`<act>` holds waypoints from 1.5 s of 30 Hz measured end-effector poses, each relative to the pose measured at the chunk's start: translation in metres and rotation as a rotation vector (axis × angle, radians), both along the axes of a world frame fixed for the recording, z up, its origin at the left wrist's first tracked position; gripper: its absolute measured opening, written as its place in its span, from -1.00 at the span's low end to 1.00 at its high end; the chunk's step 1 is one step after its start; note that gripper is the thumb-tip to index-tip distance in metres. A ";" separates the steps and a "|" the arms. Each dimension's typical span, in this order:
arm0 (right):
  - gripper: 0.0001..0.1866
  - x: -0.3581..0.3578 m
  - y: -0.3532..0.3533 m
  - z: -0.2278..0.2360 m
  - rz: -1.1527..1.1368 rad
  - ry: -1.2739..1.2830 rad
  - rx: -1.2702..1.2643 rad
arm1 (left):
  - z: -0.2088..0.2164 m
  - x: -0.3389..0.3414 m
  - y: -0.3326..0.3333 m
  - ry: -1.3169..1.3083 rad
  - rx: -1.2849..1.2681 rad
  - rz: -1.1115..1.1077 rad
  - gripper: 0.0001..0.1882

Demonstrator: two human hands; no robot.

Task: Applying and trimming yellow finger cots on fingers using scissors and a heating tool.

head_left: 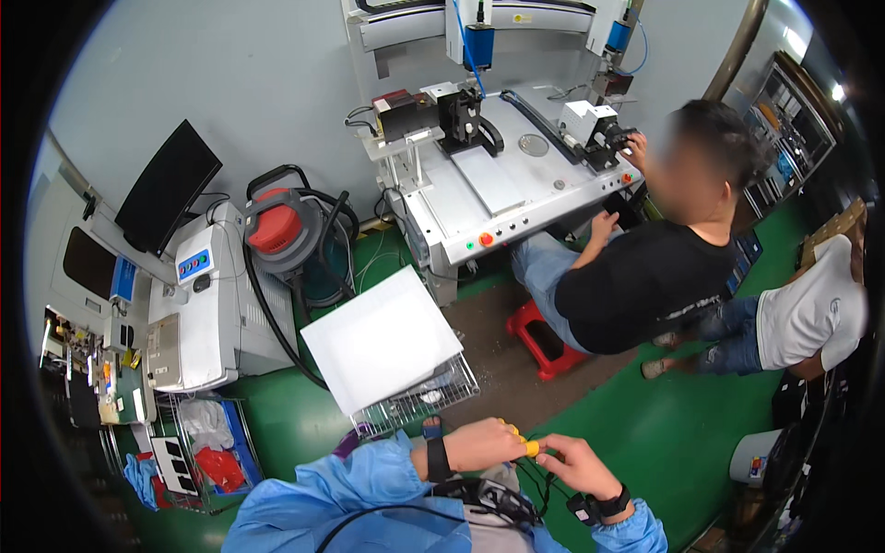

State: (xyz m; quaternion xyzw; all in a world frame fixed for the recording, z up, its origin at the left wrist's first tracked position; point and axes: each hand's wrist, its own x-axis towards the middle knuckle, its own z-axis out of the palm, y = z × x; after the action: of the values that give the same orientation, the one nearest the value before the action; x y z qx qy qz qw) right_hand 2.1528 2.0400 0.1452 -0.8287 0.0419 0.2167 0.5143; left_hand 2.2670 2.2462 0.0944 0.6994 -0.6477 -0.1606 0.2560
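In front of my body, my left hand (481,445) reaches rightward with its fingers stretched out. Small yellow sleeves that look like finger cots cover its fingertips. My right hand (583,466) meets it from the right, thumb and finger pinching the yellow finger cot (532,448) at the end of a left finger. Both wrists carry black straps, and blue sleeves cover my forearms. Just beyond my hands, a large white board (383,336) lies tilted on a wire rack (442,392).
A co-worker in black (645,286) sits on a red stool (544,343) at a white machine bench (442,217). Another person in white (802,313) stands at the right. A red-and-grey vacuum cleaner (286,230), a monitor (171,189) and a white cabinet (207,313) stand left.
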 end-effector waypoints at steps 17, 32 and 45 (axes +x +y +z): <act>-0.54 -0.080 -0.021 0.110 0.035 -0.742 -0.410 | 0.118 -0.102 0.011 1.734 -0.350 0.255 0.17; -0.53 -0.082 -0.004 0.128 0.178 -0.807 -0.370 | 0.125 -0.118 0.018 1.645 -0.448 0.099 0.35; -0.57 -0.072 -0.006 0.120 0.248 -0.680 -0.136 | 0.129 -0.115 0.021 1.624 -0.266 0.008 0.29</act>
State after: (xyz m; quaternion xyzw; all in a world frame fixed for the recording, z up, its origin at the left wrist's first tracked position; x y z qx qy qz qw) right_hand 2.0810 2.0336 0.2647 -0.8845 -0.2177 -0.0138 0.4123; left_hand 2.1524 2.2672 0.2234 0.3316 -0.2717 -0.5375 0.7262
